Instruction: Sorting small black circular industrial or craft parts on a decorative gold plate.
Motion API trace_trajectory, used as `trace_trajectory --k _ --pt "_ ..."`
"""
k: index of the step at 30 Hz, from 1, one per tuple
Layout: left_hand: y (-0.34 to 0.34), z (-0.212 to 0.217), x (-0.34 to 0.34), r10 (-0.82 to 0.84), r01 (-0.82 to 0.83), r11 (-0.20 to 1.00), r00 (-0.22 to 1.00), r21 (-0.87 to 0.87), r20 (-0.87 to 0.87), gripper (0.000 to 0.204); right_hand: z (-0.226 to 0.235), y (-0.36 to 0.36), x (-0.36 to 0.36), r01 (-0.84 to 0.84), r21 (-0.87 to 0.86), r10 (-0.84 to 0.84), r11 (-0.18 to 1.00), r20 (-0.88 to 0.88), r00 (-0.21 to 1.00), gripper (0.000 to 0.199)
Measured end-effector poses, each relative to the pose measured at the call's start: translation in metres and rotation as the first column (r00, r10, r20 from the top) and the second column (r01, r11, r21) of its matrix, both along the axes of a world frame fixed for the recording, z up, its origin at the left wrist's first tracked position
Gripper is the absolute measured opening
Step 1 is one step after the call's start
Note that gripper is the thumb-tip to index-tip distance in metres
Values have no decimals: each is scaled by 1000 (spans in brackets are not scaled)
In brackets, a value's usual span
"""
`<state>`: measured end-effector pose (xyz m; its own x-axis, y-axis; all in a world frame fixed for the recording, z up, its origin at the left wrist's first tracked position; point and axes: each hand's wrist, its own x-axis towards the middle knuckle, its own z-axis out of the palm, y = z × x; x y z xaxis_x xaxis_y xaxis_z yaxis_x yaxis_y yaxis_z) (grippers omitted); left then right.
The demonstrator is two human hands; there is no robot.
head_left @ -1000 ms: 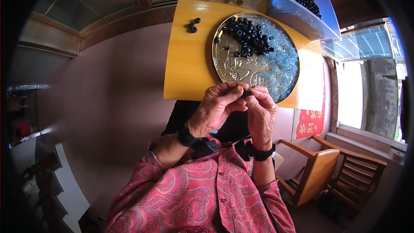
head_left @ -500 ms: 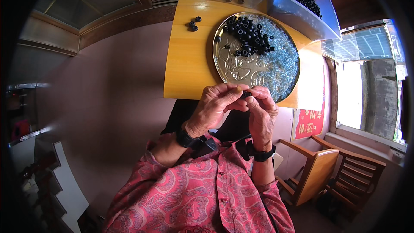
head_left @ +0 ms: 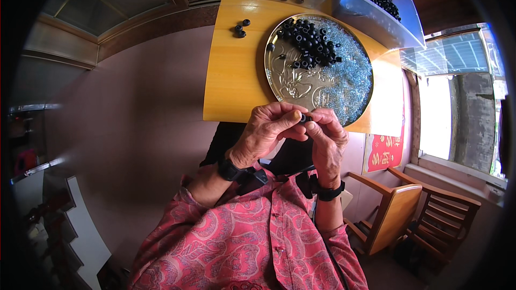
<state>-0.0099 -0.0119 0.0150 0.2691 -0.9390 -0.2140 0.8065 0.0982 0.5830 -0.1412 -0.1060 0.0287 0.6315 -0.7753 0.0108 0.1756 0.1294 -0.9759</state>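
Observation:
Just over the near rim of a round, shiny metal tray (head_left: 294, 87), my two hands meet around a small black hollow cap-like piece (head_left: 306, 118). My left hand (head_left: 263, 133) pinches it from the left between thumb and fingers. From the right, my right hand (head_left: 329, 140) has thumb and fingertips closed at the same piece. Fingers partly cover it, so anything finer held there cannot be made out. Similar black hollow pieces (head_left: 309, 43) lie heaped at the tray's far left. Tiny clear bluish beads (head_left: 352, 67) spread over its right side.
The tray rests on a yellow wooden table (head_left: 231, 86). A few loose black pieces (head_left: 239, 33) lie left of it. Behind stand clear plastic bins (head_left: 371, 24) holding more black pieces. Wooden chairs (head_left: 398, 217) are at the lower right, near a window.
Both hands stay almost in place. The black piece has turned slightly between the fingertips, so that its pale-rimmed opening shows more.

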Motion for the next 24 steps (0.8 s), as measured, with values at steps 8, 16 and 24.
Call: trace_trajectory --k 8,16,24 --pt "1 4 -4 18 -20 998 999 52 48 26 -6 6 0 55 12 -56 998 32 998 18" --pt "4 8 -5 91 -110 988 981 104 173 22 -1 8 2 75 -122 -75 990 -2 997 18" --pt "6 13 -7 126 -184 965 948 184 291 23 9 2 4 -34 -500 -85 865 -214 973 20"
